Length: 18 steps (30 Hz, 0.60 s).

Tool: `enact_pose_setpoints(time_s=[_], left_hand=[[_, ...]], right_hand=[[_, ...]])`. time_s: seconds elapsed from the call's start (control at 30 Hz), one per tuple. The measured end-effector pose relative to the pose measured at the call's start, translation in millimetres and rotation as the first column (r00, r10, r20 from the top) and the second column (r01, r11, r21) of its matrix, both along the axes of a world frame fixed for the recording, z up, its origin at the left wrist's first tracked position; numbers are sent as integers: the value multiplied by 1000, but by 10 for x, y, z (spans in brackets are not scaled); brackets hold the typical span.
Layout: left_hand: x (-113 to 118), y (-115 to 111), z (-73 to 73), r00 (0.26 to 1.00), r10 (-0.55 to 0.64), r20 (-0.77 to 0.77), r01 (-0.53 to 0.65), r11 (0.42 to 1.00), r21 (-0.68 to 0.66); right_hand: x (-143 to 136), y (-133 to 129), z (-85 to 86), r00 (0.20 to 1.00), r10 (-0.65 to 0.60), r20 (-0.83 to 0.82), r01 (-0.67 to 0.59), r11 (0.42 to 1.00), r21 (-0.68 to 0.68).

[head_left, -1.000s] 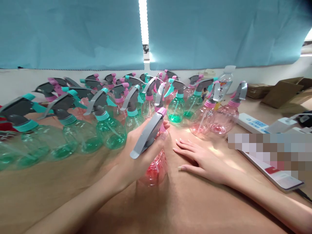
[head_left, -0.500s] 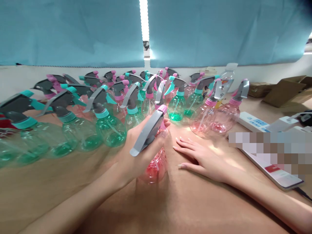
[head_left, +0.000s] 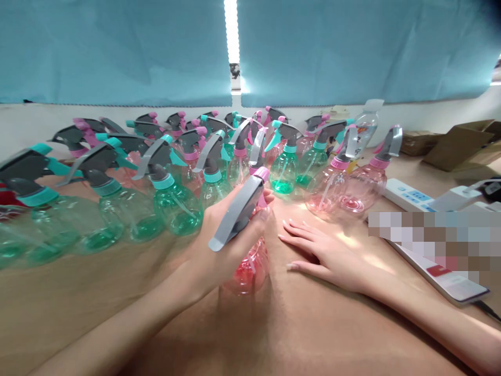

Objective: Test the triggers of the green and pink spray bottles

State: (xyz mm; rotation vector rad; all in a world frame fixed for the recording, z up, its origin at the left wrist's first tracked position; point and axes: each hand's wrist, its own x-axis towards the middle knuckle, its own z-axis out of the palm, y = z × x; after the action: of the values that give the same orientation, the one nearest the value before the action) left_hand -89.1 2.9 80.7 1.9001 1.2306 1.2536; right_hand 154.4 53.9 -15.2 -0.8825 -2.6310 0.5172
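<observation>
My left hand [head_left: 225,230] is wrapped round the neck of a pink spray bottle [head_left: 248,274], which stands upright in front of me. Its grey trigger head with a pink nozzle shows above my fingers, and pink colour gathers low in the clear body. My right hand [head_left: 321,250] lies flat on the brown table [head_left: 313,334], fingers spread, holding nothing. Just beyond my left hand stand a green spray bottle [head_left: 178,209] and others with grey heads. Two pink spray bottles, one nearer [head_left: 326,190] and one farther right [head_left: 366,188], stand past my right fingertips.
Several green and pink spray bottles crowd the left and back. At the right lie a phone [head_left: 462,290] with a cable and a white power strip [head_left: 405,193]. Behind them are a cardboard box [head_left: 456,146] and a clear plastic bottle [head_left: 367,125]. A blue curtain [head_left: 117,52] hangs behind.
</observation>
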Motion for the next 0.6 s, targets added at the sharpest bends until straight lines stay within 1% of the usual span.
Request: enact_pose_setpoints(time_s=[0.2,0.43,0.6], left_hand=[[14,7,10,1000,12,-22,-12,999,40],[6,3,7,1000,-3,14,2,1000,22],[10,1,48,1000,-4,9,4,1000,3]], right_hand=[[-3,-6,17,1000,-3,29,3,1000,5],[3,-5,15,1000,1,29,-1,1000,4],[-2,-7,7,1000,-10,28,10,1000,-8]])
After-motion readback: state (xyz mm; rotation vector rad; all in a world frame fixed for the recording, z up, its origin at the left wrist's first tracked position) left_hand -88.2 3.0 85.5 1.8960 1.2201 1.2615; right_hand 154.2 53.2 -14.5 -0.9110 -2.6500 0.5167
